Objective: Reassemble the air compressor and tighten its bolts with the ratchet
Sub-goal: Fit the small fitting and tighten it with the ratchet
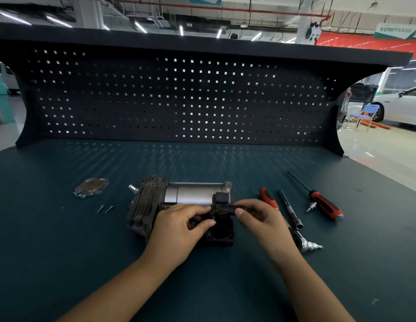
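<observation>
your dark teal tabletop (63,263) backs onto a black pegboard (179,101), with a white car (402,105) in the workshop beyond its right edge. the air compressor (190,194) lies mid-tabletop, with a silver motor barrel and a grimy finned head. your left hand (176,231) and right hand (265,221) both pinch a dark part (223,209) over it.

Auto workshop: pegboard-backed workbench (63,228), screwdriver (324,203), parked white car (402,105), exposed ceiling pipes.

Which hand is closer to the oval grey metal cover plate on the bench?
Left. The left hand grips a dark part at the grey air compressor, right of the oval grey metal cover plate, not touching it. The right hand holds that part's other end, farther right.
</observation>
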A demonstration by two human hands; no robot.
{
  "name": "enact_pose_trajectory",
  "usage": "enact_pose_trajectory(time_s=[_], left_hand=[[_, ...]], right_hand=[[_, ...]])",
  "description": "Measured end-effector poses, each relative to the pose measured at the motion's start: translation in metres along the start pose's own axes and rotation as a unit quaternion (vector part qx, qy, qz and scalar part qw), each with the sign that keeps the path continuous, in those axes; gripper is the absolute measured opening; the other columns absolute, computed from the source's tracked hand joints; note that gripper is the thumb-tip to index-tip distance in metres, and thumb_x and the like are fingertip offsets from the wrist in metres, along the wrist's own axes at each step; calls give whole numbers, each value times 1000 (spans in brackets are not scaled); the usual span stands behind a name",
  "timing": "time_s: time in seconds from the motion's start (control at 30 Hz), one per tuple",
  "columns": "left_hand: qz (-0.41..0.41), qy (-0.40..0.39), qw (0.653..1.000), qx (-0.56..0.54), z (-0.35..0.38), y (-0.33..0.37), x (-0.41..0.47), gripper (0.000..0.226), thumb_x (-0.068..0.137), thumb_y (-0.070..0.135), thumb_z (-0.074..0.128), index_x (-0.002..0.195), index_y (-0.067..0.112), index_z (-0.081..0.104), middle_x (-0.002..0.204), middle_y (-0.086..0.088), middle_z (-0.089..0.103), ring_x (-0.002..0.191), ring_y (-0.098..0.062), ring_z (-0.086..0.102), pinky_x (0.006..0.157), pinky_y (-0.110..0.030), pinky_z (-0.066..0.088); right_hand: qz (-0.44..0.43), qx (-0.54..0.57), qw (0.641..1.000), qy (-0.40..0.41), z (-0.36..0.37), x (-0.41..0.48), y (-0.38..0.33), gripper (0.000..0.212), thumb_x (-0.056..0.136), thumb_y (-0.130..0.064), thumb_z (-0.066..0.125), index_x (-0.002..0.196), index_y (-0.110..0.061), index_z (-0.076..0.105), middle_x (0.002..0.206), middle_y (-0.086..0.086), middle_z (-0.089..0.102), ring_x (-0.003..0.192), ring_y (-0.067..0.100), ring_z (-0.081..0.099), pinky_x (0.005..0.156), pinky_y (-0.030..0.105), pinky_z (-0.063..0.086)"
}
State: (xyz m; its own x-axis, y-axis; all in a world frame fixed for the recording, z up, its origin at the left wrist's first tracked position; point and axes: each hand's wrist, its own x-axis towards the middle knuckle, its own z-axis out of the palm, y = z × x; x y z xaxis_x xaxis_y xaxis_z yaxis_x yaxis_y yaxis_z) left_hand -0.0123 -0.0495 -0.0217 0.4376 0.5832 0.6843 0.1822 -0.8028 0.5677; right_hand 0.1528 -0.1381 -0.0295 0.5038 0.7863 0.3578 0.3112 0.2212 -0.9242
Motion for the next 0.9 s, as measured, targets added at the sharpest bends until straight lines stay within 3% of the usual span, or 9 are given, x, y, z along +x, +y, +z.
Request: enact_pose_trajectory(time_s=[0.1, 0.2, 0.53, 0.73, 0.8, 0.9], left_hand=[[25, 3, 999, 30, 2, 0, -1, 27, 63, 11, 86, 88, 12, 77, 79, 5, 72, 84, 3, 57, 75, 1, 39], [38, 12, 998, 41, 3, 1, -1, 23, 63, 10, 86, 84, 10, 77, 79, 2, 73, 84, -2, 58, 75, -6, 42], [16, 23, 999, 34, 7, 5, -3, 8, 74, 12, 79, 80, 9, 76, 83, 3, 74, 79, -9, 66, 75, -18, 46], [-3, 6, 999, 51, 5, 10, -7, 12, 83, 21, 71, 89, 12, 75, 89, 4, 73, 84, -14, 64, 77, -26, 47], [-39, 4, 999, 21, 5, 12, -7, 12, 86, 25, 68, 87, 14, 75, 80, 7, 71, 77, -9, 62, 72, -24, 48], [-85, 17, 996, -9, 7, 15, -7, 12, 86, 25, 67, 82, 16, 74, 69, 14, 64, 67, 0, 58, 61, -8, 40]], right_hand=[[5, 25, 999, -23, 4, -1, 4, 22, 86, -1, 66, 101, -18, 68, 94, 0, 73, 93, 12, 68, 83, 20, 50], [7, 46, 998, -47, 7, -1, 6, 27, 88, 0, 63, 107, -19, 66, 104, 2, 73, 101, 13, 67, 86, 21, 50], [17, 68, 996, -55, 8, 1, 4, 23, 90, 3, 57, 103, -13, 67, 92, -1, 74, 87, 3, 67, 73, 13, 49], [0, 64, 997, -36, 13, -8, 4, 21, 93, -3, 56, 105, -18, 65, 99, -2, 72, 90, 4, 67, 74, 13, 48], [-8, 57, 998, -35, 15, -10, 2, 22, 93, -4, 56, 104, -21, 64, 100, -3, 71, 89, 0, 66, 73, 11, 47], [-15, 38, 999, -29, 20, -16, 2, 24, 95, -6, 53, 107, -26, 61, 105, -1, 69, 92, 1, 65, 76, 13, 48]])
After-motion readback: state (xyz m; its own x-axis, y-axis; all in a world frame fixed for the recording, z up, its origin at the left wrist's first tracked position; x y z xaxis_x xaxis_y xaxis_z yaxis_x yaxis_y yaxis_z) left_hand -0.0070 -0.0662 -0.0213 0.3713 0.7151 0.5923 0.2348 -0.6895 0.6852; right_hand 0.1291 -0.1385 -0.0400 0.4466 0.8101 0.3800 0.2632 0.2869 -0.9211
